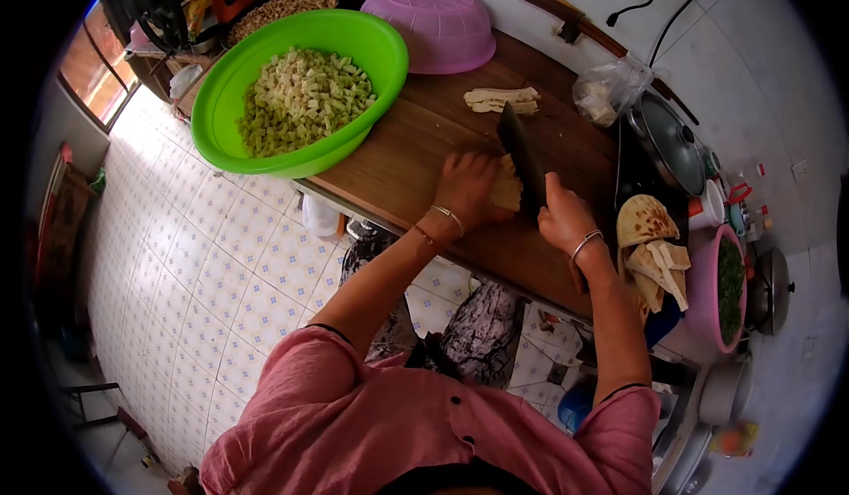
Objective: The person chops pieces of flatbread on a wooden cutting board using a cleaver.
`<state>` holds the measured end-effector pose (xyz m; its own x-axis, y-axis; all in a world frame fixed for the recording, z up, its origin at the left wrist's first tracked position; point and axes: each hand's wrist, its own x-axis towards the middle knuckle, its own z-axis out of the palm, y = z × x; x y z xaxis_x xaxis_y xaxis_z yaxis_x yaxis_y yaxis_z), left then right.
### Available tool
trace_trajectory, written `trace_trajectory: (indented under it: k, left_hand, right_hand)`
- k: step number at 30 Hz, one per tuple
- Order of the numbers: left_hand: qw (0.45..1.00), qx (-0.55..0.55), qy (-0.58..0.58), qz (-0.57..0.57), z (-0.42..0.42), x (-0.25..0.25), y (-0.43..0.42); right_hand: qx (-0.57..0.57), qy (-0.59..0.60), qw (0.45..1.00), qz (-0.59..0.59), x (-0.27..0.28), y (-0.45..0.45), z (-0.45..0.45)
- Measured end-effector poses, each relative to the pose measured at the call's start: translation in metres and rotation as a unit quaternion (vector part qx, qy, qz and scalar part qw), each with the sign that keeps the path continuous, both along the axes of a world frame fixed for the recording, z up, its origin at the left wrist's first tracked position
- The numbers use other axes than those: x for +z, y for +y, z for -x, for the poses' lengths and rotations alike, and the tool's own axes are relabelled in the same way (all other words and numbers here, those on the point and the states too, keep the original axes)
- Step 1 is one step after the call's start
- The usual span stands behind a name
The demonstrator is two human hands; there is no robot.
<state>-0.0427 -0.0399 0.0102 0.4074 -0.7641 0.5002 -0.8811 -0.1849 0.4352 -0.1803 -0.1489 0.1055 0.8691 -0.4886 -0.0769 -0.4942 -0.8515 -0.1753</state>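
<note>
Rear left: I see a large round green plastic basin (225, 75) holding diced pieces, beside an upturned purple plastic basket (433, 28).
Near blade tip: thin pale strips (501, 100).
Right grip (566, 212): wrapped around a dark broad-bladed cleaver (523, 155).
Left grip (471, 184): on a flat tan slab (508, 187), brown wooden counter (389, 159); pinching, I cannot tell.

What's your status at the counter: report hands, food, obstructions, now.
Left hand on tan slab, on wooden counter. Right hand gripping cleaver, close beside the slab. Pale strips near cleaver's tip; no obstruction visible between cleaver and slab.
</note>
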Motion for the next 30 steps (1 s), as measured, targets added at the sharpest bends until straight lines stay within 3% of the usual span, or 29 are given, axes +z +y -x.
trace_trajectory:
  k: [8, 11, 13, 19, 25, 30]
  left_hand:
    - [0.999, -0.004, -0.006, -0.033, 0.002, 0.008, 0.0]
    - [0.999, -0.001, -0.035, 0.019, -0.005, 0.006, -0.006]
    - [0.988, -0.111, 0.045, 0.096, -0.016, 0.003, -0.016]
    - [0.972, -0.209, 0.051, 0.1, -0.027, 0.008, -0.02]
    - [0.973, -0.2, 0.085, 0.075, -0.027, -0.001, -0.018]
    - [0.975, -0.182, 0.091, 0.085, -0.022, 0.001, -0.015]
  right_hand:
    - [-0.013, 0.025, 0.999, -0.021, 0.001, -0.01, -0.005]
    - [-0.027, 0.028, 0.998, -0.051, 0.003, -0.013, -0.005]
    - [-0.036, 0.034, 0.996, -0.071, 0.002, -0.013, -0.006]
    - [-0.037, 0.043, 0.998, -0.04, 0.003, -0.01, -0.007]
    - [-0.029, 0.036, 0.998, -0.044, 0.007, -0.008, -0.008]
    - [-0.013, 0.049, 0.998, 0.027, 0.03, 0.011, -0.007]
